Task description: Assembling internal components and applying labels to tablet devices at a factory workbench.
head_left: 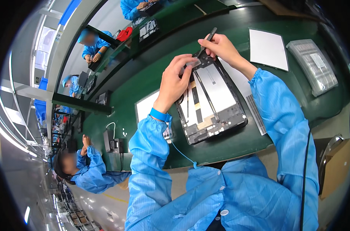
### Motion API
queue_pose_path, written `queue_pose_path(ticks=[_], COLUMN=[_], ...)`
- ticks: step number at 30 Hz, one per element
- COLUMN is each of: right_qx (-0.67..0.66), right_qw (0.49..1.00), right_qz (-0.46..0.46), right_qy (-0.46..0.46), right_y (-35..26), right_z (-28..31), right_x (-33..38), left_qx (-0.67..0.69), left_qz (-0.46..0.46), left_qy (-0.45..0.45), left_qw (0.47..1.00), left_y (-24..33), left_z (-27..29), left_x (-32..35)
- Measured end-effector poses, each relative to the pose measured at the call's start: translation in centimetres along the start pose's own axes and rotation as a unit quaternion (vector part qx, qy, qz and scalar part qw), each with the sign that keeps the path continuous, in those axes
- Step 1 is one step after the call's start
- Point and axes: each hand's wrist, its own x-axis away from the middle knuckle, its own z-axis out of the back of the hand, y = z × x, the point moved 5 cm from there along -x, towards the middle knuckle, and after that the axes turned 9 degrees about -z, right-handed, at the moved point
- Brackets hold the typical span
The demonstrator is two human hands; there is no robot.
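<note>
An opened tablet (pixel 215 90) lies tilted on the green bench, its inside showing a silver battery, dark flat cables and a board at the near end. At its far end my left hand (pixel 174 79) is closed, thumb and fingertips bent over the far left corner, beside a small translucent piece (pixel 196 62). What those fingers grip is hidden. My right hand (pixel 223 48) pinches dark tweezers (pixel 211 34), whose tips point down at the tablet's far edge. A blue wrist strap (pixel 160 115) with a cord circles my left wrist.
White sheets (pixel 268 50) lie on the green bench (pixel 159 157), one partly under my left forearm. At the right is a plastic-wrapped pack (pixel 313 66). A black adapter box (pixel 112 142) with cables stands left. A co-worker (pixel 88 169) sits at the left; others work beyond the frame posts.
</note>
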Motion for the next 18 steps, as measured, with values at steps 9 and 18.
queue_pose_path(ticks=[9, 18], right_qx=[-0.017, 0.007], right_qw=[0.995, 0.984], right_qz=[0.083, 0.133], right_qy=[0.052, 0.121], right_y=[-1.6, -0.7], right_z=[-0.1, 4.3], right_x=[1.1, -1.5], left_qx=[-0.078, -0.055], left_qz=[-0.058, -0.179], left_qy=[0.001, -0.021], left_qw=[0.995, 0.982], left_y=[0.6, -0.5], left_z=[-0.1, 8.4], left_x=[0.3, 1.8])
